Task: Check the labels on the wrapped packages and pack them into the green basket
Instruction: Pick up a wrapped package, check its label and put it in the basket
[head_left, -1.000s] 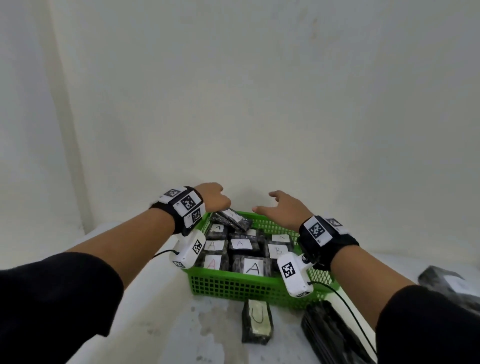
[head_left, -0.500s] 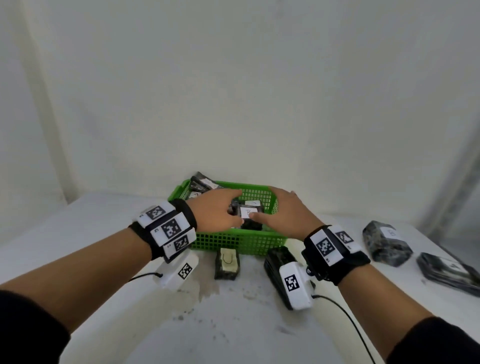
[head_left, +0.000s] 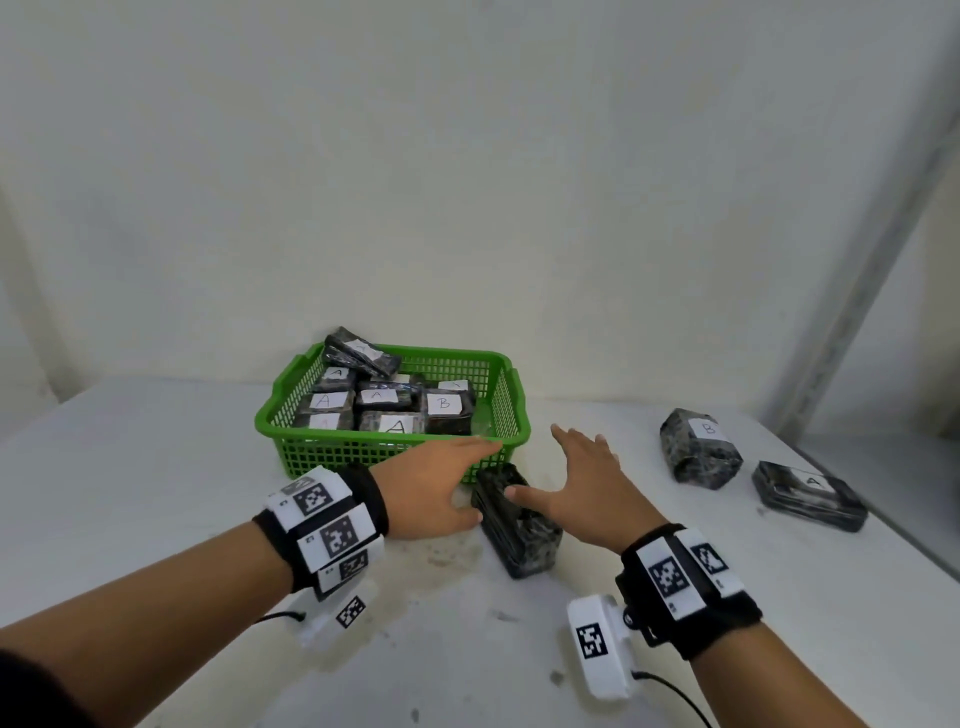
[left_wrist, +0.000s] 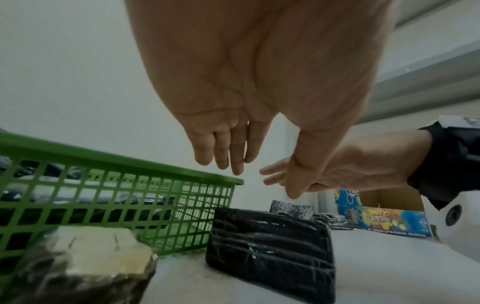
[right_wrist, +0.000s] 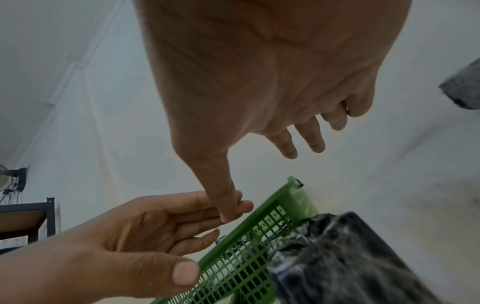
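Now both hands (head_left: 436, 486) (head_left: 587, 488) had left the basket (head_left: 395, 457), fingers spread and empty, hovering over the black package (head_left: 519, 530), likely next.

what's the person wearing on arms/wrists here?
Black sleeves pushed up past the forearms. Left wrist and right wrist: black straps with white square-code tags, plus a white tagged camera block trailing a thin black cable. Hands and fingers bare.

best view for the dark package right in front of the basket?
Left wrist: the dark package shows whole from the side, both hands open above it. In the head view the right hand covers part; the right wrist view shows one blurred end.
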